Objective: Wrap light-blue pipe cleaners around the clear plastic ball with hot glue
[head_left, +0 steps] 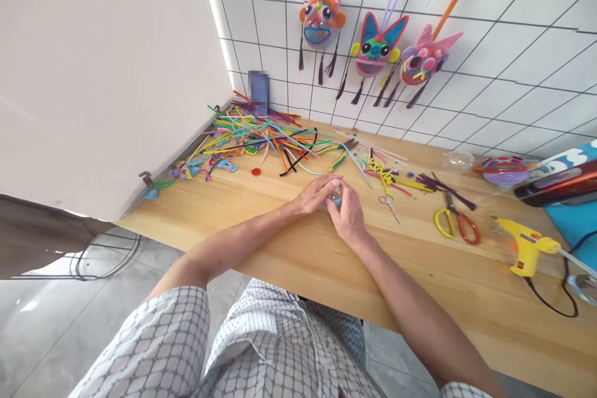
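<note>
My left hand (318,194) and my right hand (347,210) meet over the wooden table, both closed around a small clear plastic ball (336,195). Some blue shows along the lower part of the ball; most of it is hidden by my fingers. Small silver scissors (388,206) lie just right of my right hand. Beyond my hands rest pliers (344,154) with green and yellow handles. A small red piece (256,171) sits on the wood to the left.
Colourful pipe cleaners (261,134) are heaped at the back left. Large scissors (454,217), a yellow glue gun (527,245) with its cord, and a clear dome (459,161) lie to the right. Three decorated masks (375,50) hang on the tiled wall. A white panel (116,74) borders the left.
</note>
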`<action>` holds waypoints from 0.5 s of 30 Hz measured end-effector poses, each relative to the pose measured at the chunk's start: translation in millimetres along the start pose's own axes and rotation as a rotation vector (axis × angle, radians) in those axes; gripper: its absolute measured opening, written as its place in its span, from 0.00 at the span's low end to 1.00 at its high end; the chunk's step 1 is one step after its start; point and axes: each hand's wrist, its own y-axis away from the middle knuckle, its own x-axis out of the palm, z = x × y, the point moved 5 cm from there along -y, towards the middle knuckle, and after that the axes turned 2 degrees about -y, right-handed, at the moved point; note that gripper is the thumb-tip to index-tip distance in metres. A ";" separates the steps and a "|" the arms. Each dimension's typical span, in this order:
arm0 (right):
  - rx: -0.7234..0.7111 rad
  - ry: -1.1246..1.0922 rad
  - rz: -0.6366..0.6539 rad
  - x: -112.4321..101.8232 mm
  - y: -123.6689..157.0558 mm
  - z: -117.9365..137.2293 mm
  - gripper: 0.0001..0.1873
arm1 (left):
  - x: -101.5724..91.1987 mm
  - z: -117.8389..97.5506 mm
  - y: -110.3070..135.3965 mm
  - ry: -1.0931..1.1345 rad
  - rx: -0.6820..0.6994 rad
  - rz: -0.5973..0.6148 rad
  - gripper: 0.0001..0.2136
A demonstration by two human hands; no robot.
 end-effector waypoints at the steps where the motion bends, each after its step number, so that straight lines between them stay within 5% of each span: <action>1: -0.003 -0.006 0.006 0.6 0.5 -0.3 0.31 | 1.9 0.8 1.8 0.007 0.000 -0.012 0.40; 15: 0.068 -0.094 0.075 2.1 8.4 3.7 0.33 | 8.5 10.8 10.8 0.073 0.038 -0.039 0.38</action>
